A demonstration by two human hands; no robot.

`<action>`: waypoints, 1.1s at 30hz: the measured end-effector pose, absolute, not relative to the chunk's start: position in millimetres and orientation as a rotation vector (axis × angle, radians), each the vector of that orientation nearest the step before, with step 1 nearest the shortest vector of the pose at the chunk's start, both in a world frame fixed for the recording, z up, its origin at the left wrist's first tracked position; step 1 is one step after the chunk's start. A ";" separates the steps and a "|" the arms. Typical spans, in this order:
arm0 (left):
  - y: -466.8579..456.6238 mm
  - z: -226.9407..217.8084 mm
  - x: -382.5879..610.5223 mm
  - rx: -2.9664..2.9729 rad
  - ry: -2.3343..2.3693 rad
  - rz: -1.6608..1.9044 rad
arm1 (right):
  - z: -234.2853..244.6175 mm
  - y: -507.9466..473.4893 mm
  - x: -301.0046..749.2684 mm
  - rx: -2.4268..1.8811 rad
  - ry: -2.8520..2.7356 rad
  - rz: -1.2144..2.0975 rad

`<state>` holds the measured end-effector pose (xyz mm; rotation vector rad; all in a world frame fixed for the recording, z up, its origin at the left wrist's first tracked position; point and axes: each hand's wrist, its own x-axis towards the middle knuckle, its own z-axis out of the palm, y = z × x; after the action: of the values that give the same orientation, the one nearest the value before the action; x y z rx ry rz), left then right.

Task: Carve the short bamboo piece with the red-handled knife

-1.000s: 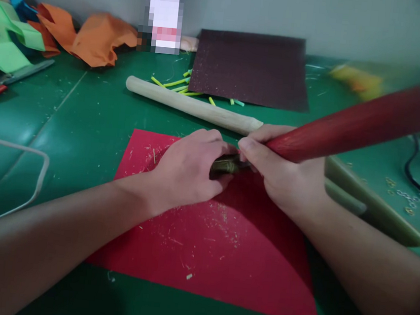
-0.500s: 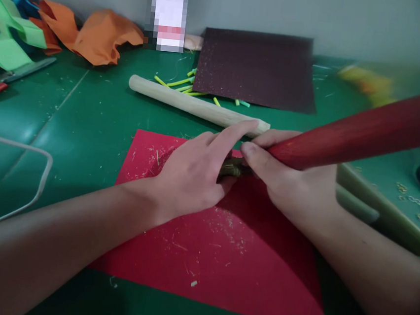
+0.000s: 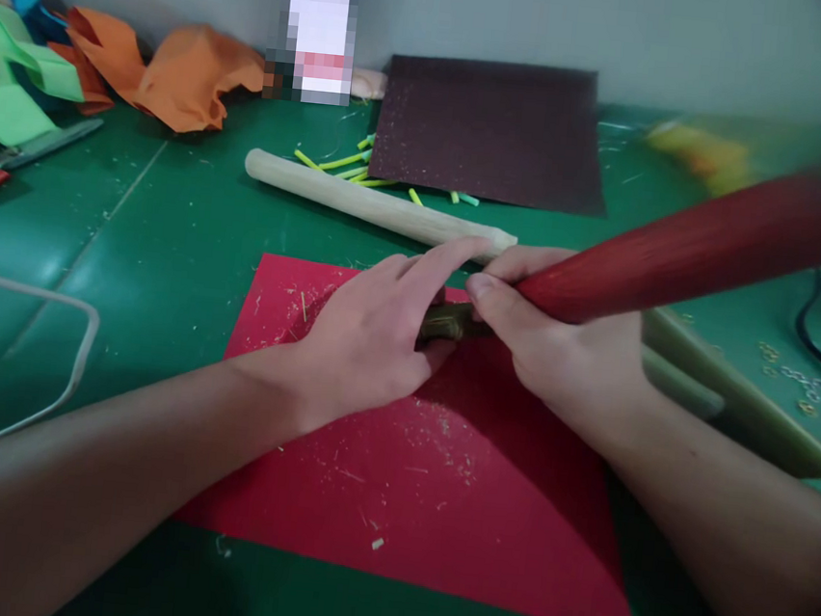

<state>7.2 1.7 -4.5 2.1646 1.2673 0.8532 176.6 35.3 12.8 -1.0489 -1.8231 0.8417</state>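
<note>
My right hand [image 3: 559,347] grips the narrow end of a long red cone-shaped bundle [image 3: 684,247] that rises to the upper right, blurred at its far end. My left hand [image 3: 371,338] holds the small olive-brown tip [image 3: 445,323] that sticks out of that narrow end, with the index finger stretched forward over it. Both hands hover over a red paper sheet [image 3: 429,484] speckled with pale shavings on the green mat [image 3: 169,256].
A pale wooden dowel [image 3: 369,205] lies just behind the hands, with short yellow-green stick pieces [image 3: 352,165] and a dark maroon sheet [image 3: 492,132] beyond. Orange [image 3: 178,77] and green paper scraps [image 3: 12,76] sit far left. A white cord [image 3: 54,312] loops at left; a black cable [image 3: 820,347] at right.
My left index finger has lifted from a closed grip and stretched forward over the tip. The red bundle stayed in my right hand with little movement.
</note>
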 end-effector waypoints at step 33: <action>3.7 -4.1 9.7 2.186 1.325 0.862 | 8.1 33.2 177.6 -0.987 -1.771 0.834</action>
<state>9.7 3.7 -4.1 2.1860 1.3255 0.8617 177.6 33.2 8.1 -0.9875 -1.7705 0.8338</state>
